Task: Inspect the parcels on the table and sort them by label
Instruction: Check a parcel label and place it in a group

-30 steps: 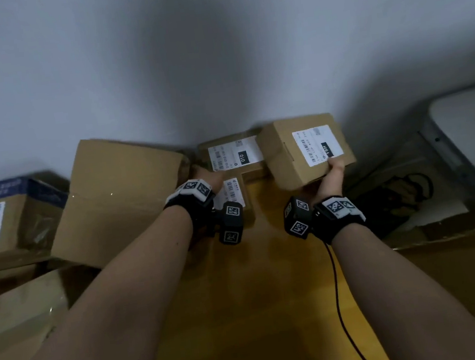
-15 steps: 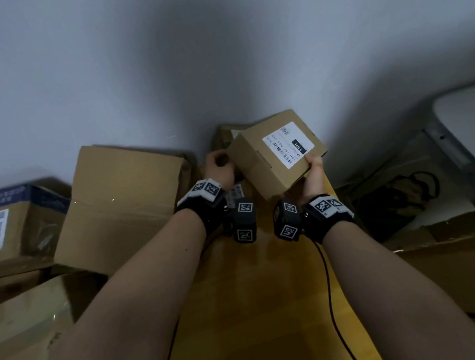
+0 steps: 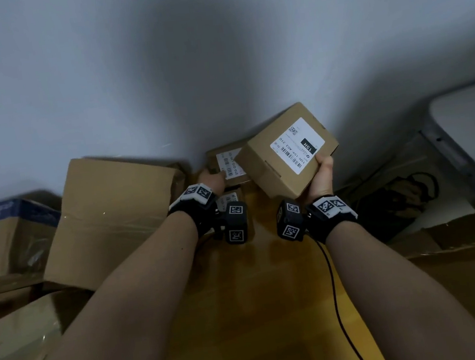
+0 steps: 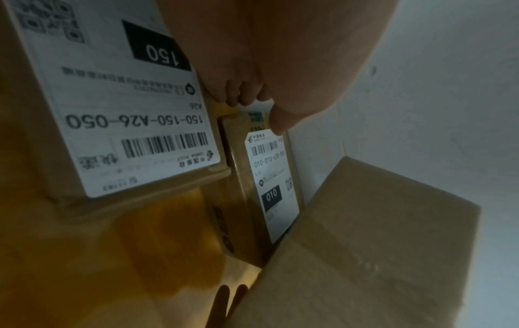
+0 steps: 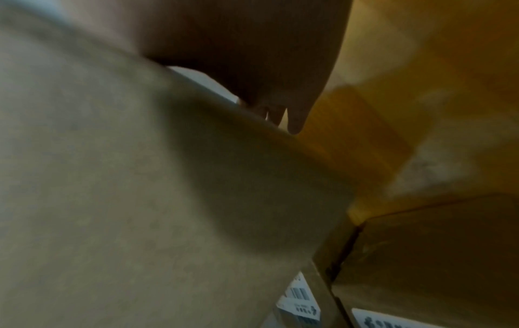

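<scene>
lifted parcel [image 3: 284, 156]: small brown carton, held tilted above the table's far edge by the right hand [image 3: 321, 178]; white label marked 15H faces up.
010 parcel [image 4: 252, 188]: brown carton at the far edge, against the wall; white label reads 010.
150 parcel [image 4: 112, 106]: brown carton just beside it, label reads 150-150-A26-050.
</scene>
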